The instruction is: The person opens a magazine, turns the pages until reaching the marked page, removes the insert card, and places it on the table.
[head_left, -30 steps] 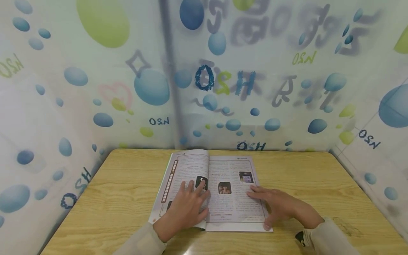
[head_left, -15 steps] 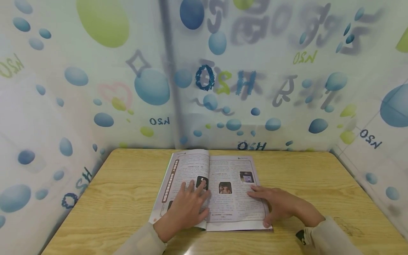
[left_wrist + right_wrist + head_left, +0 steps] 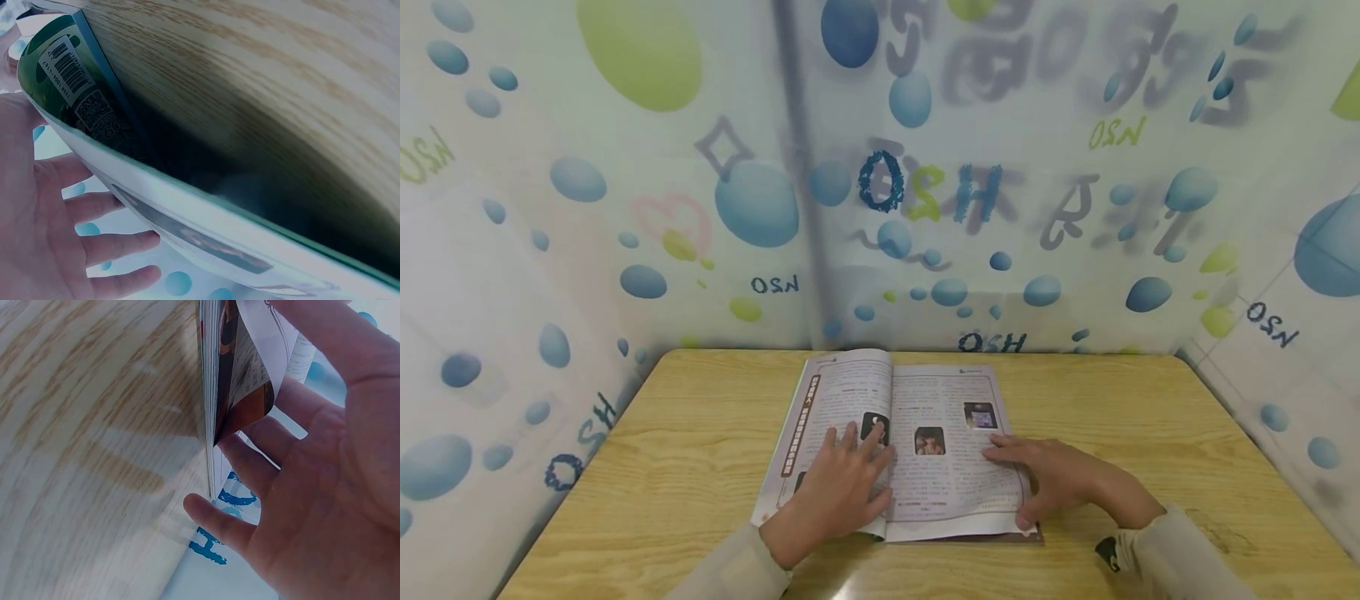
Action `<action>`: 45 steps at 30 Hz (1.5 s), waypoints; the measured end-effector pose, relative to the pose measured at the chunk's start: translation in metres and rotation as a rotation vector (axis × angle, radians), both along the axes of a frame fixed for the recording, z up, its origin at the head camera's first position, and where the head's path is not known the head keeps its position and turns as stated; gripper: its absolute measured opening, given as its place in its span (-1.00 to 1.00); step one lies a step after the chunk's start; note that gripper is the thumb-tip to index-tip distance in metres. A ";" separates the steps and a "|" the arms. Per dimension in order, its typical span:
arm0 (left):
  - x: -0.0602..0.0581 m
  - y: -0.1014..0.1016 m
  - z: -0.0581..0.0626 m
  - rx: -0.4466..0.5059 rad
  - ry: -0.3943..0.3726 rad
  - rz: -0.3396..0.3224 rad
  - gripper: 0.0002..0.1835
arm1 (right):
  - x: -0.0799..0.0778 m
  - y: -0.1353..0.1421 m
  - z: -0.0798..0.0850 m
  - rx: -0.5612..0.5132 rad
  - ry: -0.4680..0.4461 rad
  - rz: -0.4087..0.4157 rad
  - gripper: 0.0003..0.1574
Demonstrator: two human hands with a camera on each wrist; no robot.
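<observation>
Resting left hand (image 3: 835, 485) with spread fingers on the left side of an open magazine (image 3: 928, 477); touching its right edge with right hand (image 3: 1062, 478), also spread.

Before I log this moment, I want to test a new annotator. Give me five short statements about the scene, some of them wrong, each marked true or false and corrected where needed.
1. The open paper magazine with pale printed pages lies on the yellowish wood-grain table. True.
2. The bare left hand rests on the right page. False: it rests on the left page.
3. The bare right hand is at the magazine's right edge. True.
4. Both long sleeves are dark red. False: they are pale beige.
5. In the left wrist view, the green printed cover bears a black-and-white barcode. True.
</observation>
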State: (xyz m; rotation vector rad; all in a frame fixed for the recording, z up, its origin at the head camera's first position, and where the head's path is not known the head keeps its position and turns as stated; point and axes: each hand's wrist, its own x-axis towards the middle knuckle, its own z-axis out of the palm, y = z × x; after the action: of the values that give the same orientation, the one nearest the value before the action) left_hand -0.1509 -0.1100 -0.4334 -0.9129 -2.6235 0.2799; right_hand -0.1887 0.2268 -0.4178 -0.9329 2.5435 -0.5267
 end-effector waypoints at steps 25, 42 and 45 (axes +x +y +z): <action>0.006 0.012 0.006 -0.082 -0.066 0.041 0.27 | -0.002 -0.006 0.008 -0.093 0.146 -0.008 0.16; 0.009 0.010 0.008 -0.079 -0.089 0.030 0.25 | 0.001 -0.005 0.017 -0.114 0.168 -0.011 0.10; 0.008 0.010 0.008 -0.075 -0.094 0.029 0.23 | 0.002 -0.002 0.020 -0.119 0.133 -0.011 0.05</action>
State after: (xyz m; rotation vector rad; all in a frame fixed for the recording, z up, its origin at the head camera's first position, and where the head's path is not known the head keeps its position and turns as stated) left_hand -0.1426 -0.1002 -0.4251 -0.9345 -2.7304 0.3532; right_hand -0.1867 0.2244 -0.3981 -1.0284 2.6615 -0.6448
